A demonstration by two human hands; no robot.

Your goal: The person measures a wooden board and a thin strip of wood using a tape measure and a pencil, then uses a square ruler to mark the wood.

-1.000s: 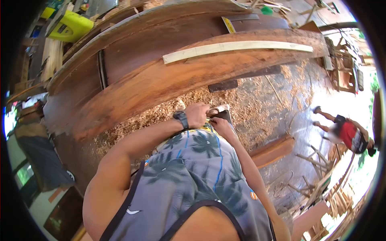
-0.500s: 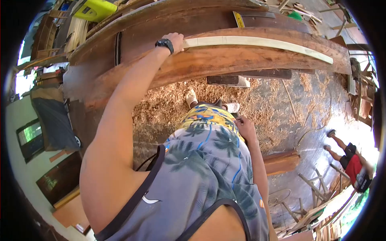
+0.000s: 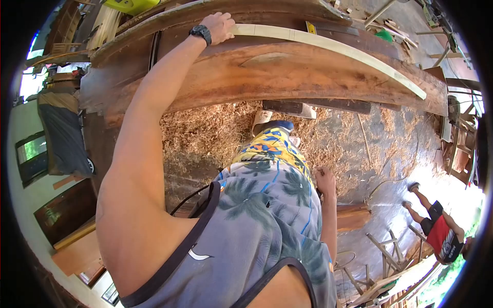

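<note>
Timber, curved, heavy (image 3: 287, 77): lay across the view above a floor of wood shavings (image 3: 205, 133). Pale strip (image 3: 334, 49): lay along the timber's top edge, its long axis following the curve from the left hand toward the person's right. Left hand (image 3: 218, 25): arm stretched forward, palm down on the strip's near end, fingers bent over it; clasping or only pressing could not be told. Right hand (image 3: 326, 179): hung at the hip, well apart from the strip, grip not readable.

Shavings (image 3: 205, 133) cover the grey floor (image 3: 405, 149). Right of them daylight glares; left, a window (image 3: 31, 151) glows.
</note>
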